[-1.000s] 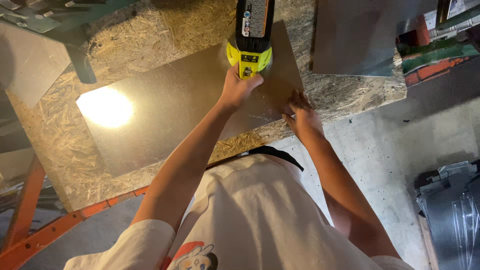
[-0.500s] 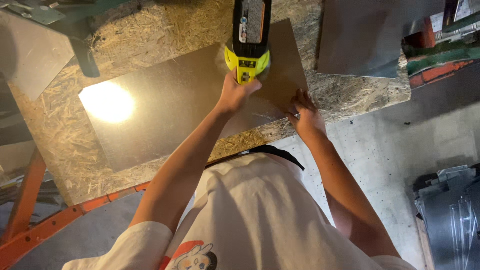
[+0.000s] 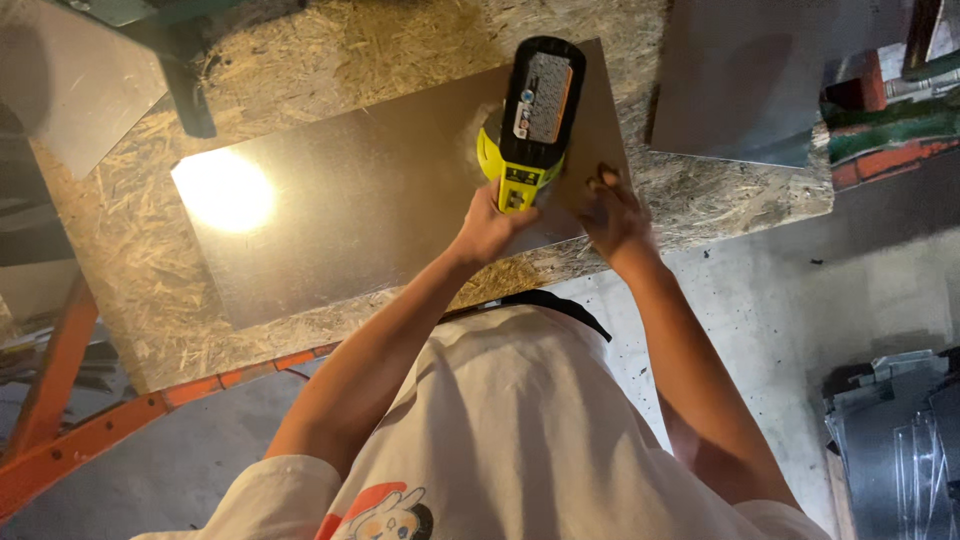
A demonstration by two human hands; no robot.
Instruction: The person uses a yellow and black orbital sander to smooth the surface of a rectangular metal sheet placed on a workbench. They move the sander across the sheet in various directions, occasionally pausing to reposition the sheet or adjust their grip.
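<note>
Now your left fingers (image 3: pixel 505 200) are wrapped tight around the grip of the yellow-and-black cordless power tool (image 3: pixel 535 120), closed on it with the knuckles towards you, while your right fingers (image 3: pixel 600 185) lie spread and flat, pressing on the near right corner of the dull grey rectangular sheet of metal (image 3: pixel 380 200).

Set against the views from a moment ago, little has changed: the tool has crept slightly along the sheet near its right end, and your right hand (image 3: pixel 612 215) has kept its place just beside it. To my eye that reads as slow, steady work along one line rather than a fresh start, with the sheet held down and not sliding.

Moving outward, your left hand (image 3: pixel 490 225) sits directly behind the tool's body, wrist straight, and the forearm runs back down and to the left towards your shoulder. The right wrist bends a little so the palm can bear down, and that arm runs nearly straight back to you along the right side of your white shirt (image 3: pixel 520 430).

The sheet lies flat on the chipboard desk (image 3: pixel 330 60), a bright lamp glare (image 3: pixel 225 190) on its left part. A second grey metal sheet (image 3: pixel 745 75) rests apart, further right. Orange steel legs (image 3: pixel 70 400) show under the desk's left side.
</note>
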